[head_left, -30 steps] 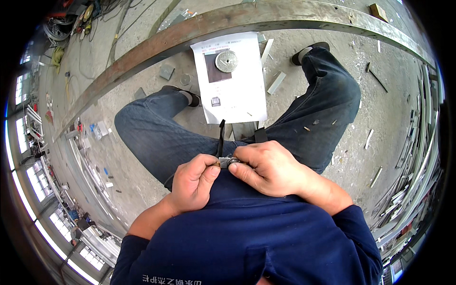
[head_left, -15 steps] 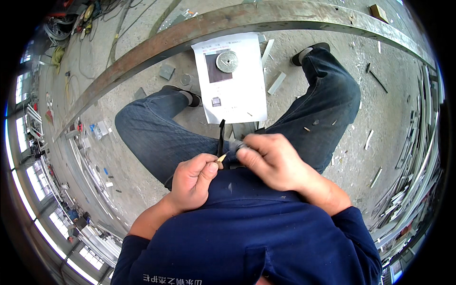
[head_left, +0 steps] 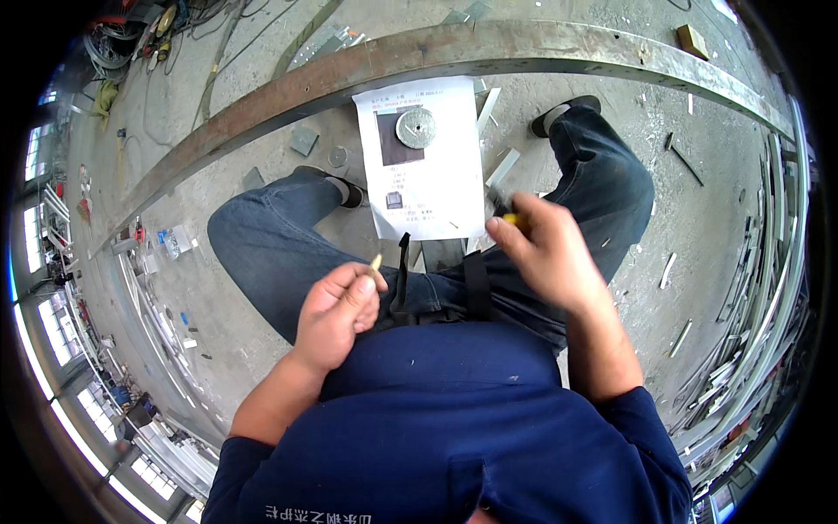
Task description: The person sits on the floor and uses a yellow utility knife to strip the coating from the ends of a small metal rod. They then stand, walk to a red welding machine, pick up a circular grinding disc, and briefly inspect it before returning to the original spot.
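Right hand [head_left: 552, 255] and left hand [head_left: 336, 314] have parted: the right grips a blurred yellow-and-dark tool [head_left: 511, 219] beside the lower-right corner of the paper sheet [head_left: 454, 179]; the left pinches a pointed stub [head_left: 375, 264] just below the sheet's lower-left corner. The stub looks light and stiff, its tip probably fragile; hold it behind the point.

Bright light fills a row of windows [head_left: 57, 332] along a workshop's shadowy wall [head_left: 74, 375] between 8 and 9 o'clock. Tangled cables [head_left: 113, 61] lie at 10 o'clock on the scuffed grey concrete floor [head_left: 214, 306], while long metal strips [head_left: 758, 314] crowd the room's edge from 3 to 4 o'clock, with pale scraps scattered nearby.
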